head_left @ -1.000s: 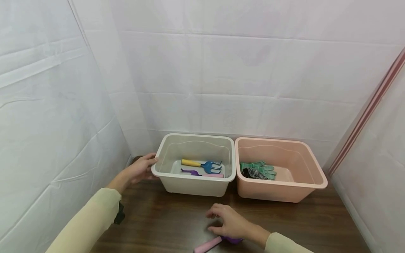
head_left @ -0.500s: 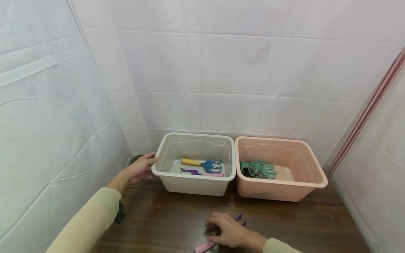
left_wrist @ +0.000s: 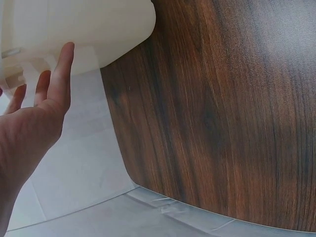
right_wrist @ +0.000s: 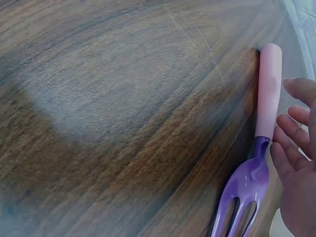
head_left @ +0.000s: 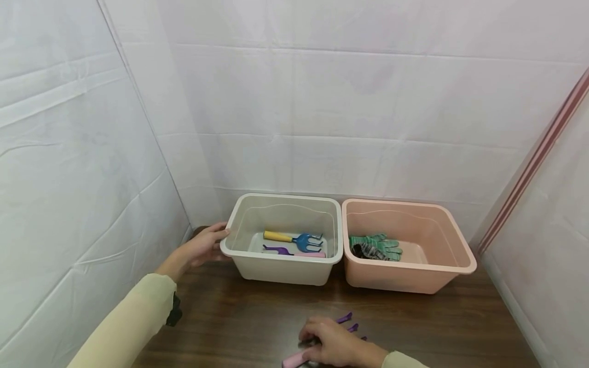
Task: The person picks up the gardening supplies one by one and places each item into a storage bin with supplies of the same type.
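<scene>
My left hand touches the left end of the white bin, fingertips at its rim. In the left wrist view its fingers are stretched out along the bin's wall. My right hand is low over a small garden hand fork with a pink handle and purple tines, which lies on the table. In the right wrist view the fingers are loosely bent right beside the handle, not wrapped round it. In the head view the hand hides the fork's middle.
Inside the white bin lie a blue fork with a yellow handle and a purple fork with a pink handle. Green and dark gloves lie in the pink bin to its right. White sheeting encloses the brown table.
My right hand has come down and toward me over the hand fork, so the purple tines now show beyond it. My left hand stays at the white bin.
</scene>
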Demonstrator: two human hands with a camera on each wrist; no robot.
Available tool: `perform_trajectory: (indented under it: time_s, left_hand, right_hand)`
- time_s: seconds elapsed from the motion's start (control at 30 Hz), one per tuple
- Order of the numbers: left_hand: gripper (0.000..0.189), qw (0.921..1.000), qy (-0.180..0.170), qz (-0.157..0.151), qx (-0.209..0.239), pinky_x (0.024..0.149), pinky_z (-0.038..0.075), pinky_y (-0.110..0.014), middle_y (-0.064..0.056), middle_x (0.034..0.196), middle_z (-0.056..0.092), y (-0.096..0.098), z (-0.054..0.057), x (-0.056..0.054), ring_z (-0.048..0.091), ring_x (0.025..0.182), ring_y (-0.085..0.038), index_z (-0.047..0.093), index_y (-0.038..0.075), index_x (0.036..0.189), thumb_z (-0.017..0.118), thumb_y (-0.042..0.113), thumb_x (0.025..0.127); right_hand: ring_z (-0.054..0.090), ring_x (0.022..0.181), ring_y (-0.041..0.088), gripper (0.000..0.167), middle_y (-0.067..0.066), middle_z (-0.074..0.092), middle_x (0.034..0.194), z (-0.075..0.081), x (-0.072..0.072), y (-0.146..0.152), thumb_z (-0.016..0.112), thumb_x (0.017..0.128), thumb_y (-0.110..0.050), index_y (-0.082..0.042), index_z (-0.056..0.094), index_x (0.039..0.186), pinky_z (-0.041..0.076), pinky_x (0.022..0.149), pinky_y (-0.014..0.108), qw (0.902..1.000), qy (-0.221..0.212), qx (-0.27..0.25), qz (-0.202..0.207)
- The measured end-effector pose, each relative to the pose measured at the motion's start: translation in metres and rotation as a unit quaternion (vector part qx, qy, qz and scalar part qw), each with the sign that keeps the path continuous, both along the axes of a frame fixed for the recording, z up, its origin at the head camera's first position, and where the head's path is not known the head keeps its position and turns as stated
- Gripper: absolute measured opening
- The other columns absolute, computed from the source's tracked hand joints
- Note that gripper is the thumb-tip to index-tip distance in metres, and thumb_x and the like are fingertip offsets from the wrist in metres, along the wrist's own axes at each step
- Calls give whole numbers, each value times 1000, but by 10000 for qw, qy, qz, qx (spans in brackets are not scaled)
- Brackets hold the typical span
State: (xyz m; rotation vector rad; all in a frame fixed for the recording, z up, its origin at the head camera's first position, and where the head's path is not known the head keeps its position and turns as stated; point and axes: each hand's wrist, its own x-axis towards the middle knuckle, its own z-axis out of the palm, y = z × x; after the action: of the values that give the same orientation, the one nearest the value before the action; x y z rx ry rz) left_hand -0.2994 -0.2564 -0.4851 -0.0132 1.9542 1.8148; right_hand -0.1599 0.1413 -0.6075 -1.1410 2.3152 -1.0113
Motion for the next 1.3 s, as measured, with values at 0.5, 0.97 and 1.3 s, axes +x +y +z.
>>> perform_trajectory:
  time_s: [0.5, 0.97, 1.3]
  left_hand:
    - [60, 10000, 72, 18, 32, 109, 45, -67, -30, 167, 28, -2, -1, 1, 39, 147, -52, 18, 5, 168, 40, 26, 117]
    - [60, 9999, 118, 13, -15, 106, 49, -65, -31, 166, 29, -3, 0, 1, 39, 147, -52, 18, 5, 169, 40, 26, 117]
    - [61, 9999, 81, -15, 69, 109, 44, -68, -31, 166, 27, 0, -2, 1, 39, 147, -52, 18, 4, 168, 41, 27, 117]
  right_hand:
    - [54, 91, -6, 11, -18, 62, 104, -16, 2, 2, 76, 98, -24, -24, 76, 109, 49, 75, 14, 9978, 620, 76, 199]
    - [50, 95, -5, 16, -17, 57, 107, -15, 5, -2, 78, 95, -19, -25, 76, 109, 48, 80, 14, 9960, 742, 385, 313]
    - [50, 96, -5, 16, -16, 56, 108, -13, 6, -1, 77, 97, -19, -23, 75, 113, 48, 81, 16, 9937, 783, 630, 496]
